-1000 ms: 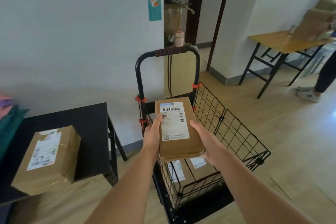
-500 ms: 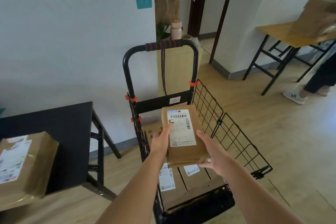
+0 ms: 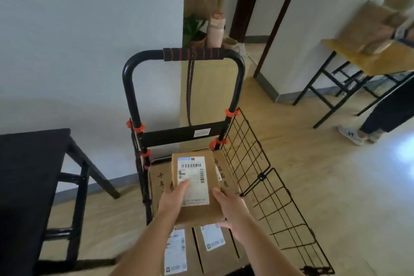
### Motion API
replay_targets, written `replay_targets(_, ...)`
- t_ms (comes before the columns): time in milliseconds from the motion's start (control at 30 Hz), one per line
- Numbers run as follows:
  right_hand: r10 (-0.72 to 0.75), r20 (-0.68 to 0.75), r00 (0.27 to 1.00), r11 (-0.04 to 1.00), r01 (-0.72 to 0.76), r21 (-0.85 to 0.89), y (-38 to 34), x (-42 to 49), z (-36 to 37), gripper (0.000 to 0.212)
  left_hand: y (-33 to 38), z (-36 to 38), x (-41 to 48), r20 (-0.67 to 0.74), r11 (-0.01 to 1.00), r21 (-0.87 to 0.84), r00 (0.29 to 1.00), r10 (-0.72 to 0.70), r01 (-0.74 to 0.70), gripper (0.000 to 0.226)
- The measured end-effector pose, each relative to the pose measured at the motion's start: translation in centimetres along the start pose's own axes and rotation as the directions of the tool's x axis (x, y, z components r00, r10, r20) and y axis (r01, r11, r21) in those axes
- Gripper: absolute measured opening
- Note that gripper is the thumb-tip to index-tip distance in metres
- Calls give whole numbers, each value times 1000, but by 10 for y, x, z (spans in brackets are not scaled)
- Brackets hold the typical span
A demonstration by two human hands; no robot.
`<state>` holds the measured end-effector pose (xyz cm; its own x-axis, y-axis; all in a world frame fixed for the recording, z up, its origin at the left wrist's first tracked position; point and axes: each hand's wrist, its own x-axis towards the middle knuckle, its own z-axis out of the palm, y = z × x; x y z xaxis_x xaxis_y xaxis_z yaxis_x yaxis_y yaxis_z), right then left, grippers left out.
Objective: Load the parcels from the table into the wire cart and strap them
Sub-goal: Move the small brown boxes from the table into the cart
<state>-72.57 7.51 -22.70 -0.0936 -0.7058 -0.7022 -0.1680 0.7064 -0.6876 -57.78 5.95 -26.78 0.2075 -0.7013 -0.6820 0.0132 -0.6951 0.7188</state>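
1. Well left of the fingers, part of the black table (image 3: pixel 29 163) is being shown. Whether more parcels are waiting on it cannot be told.
2. The parcel's left edge is being gripped by the left hand (image 3: pixel 172 199), with the thumb laid on the label and the fingers tucked beneath.
3. Between the two hands, the parcel (image 3: pixel 195 188) is being held over the wire cart (image 3: pixel 174 135) and is not yet set down.
4. Just below the fingers, at least three loaded parcels (image 3: pixel 215 246) are already being carried by the cart, so loading is judged to be well under way.
5. Beyond the fingertips, the strap (image 3: pixel 190 92) is being left hanging from the cart handle (image 3: pixel 192 54). Strapping is judged not yet begun.
6. The parcel's near right corner is being gripped by the right hand (image 3: pixel 233 210), thumb on top, fingers curled underneath.
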Motion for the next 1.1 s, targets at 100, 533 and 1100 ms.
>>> replay_targets(100, 1, 19, 1000, 997, 1, -71, -9, 35, 2, 17, 9, 5, 20, -48, 999, -35, 999, -23, 21, 49)
replay_targets(533, 70, 167, 984, 952, -16, -306, -3, 181, 48, 31, -6, 13, 131, -313, 977, -121, 927, -206, 176, 25)
replay_targets(1100, 69, 236, 969, 921, 29, -389, 46, 245, 95, 37, -69, 4, 188, -419, 974, -142, 881, -219, 174, 30)
